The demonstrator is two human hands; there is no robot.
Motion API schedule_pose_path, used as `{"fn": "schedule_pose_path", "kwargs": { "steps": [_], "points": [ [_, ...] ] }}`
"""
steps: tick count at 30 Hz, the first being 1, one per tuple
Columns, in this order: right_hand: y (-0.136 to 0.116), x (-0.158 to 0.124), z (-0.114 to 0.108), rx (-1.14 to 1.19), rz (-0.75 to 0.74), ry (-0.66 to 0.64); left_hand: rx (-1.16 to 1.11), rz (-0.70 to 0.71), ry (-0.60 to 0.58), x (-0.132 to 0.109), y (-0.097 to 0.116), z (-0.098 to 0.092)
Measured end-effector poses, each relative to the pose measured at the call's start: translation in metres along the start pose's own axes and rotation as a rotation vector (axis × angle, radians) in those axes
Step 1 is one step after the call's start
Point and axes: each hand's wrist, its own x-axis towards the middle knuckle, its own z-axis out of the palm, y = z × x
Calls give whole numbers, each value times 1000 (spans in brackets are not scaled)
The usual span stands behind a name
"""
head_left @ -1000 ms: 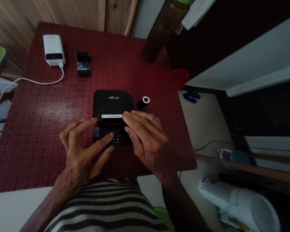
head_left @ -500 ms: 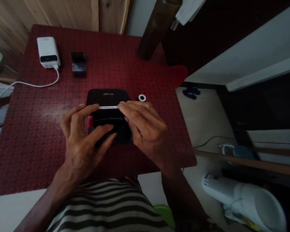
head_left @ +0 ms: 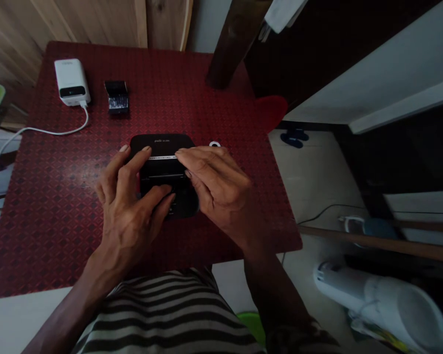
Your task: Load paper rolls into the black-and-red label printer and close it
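A small black device (head_left: 162,141) with rounded corners, a bit of red at its side and a hinged-looking upper part lies on the table in front of me. A narrow white strip (head_left: 161,158) with dark marks crosses it. My left hand (head_left: 127,206) curls round the left side, index fingertip by the strip's left end and thumb reaching over the dark recess. At the other side my right hand (head_left: 219,189) pinches the edge by the strip's right end, thumb below the fingers. Both palms hide part of the device. Behind the right fingers a white ring-like roll (head_left: 214,144) partly shows.
On the red patterned table (head_left: 77,196) stand a white power bank (head_left: 71,81) with a cable and a small open black case (head_left: 117,97). A brown post-like cylinder (head_left: 238,42) rises at the back. Slippers (head_left: 294,137) and a white cylinder (head_left: 384,300) are on the floor.
The view has shifted slightly. The device and both hands sit a little further left in it, and more of the device's lower part shows. The hold looks much the same.
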Motion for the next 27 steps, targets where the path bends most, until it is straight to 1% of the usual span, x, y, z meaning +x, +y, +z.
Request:
{"fn": "schedule_pose_path", "kwargs": {
  "steps": [2,7,12,14,16,19,21,22,24,25,26,27],
  "points": [
    [2,0,2,7,-14,16,-35,10,10,1,0,3],
    [2,-2,1,30,21,-7,-104,46,35,0,2,6],
    [-4,-14,-1,94,59,-51,-102,51,60,-5,3,5],
    [-8,-21,0,94,61,-60,-98,36,45,-8,2,5],
    [-11,-27,1,74,85,-85,-102,24,5,-8,0,3],
    [-15,-33,4,66,117,-113,-166,-13,-39,-5,-3,-5],
    [-16,-36,6,79,120,-98,-228,-121,-20,-1,-6,-11],
    [-16,-37,7,86,119,-86,-255,-207,11,1,-9,-13],
    [-16,-39,8,87,123,-68,-303,-425,107,4,-18,-14],
    [-17,-39,8,81,128,-67,-368,-541,126,4,-23,-12],
    [-17,-40,8,73,137,-71,-462,-644,110,4,-28,-9],
    [-18,-40,7,65,148,-82,-576,-734,69,3,-32,-6]
  ]
}}
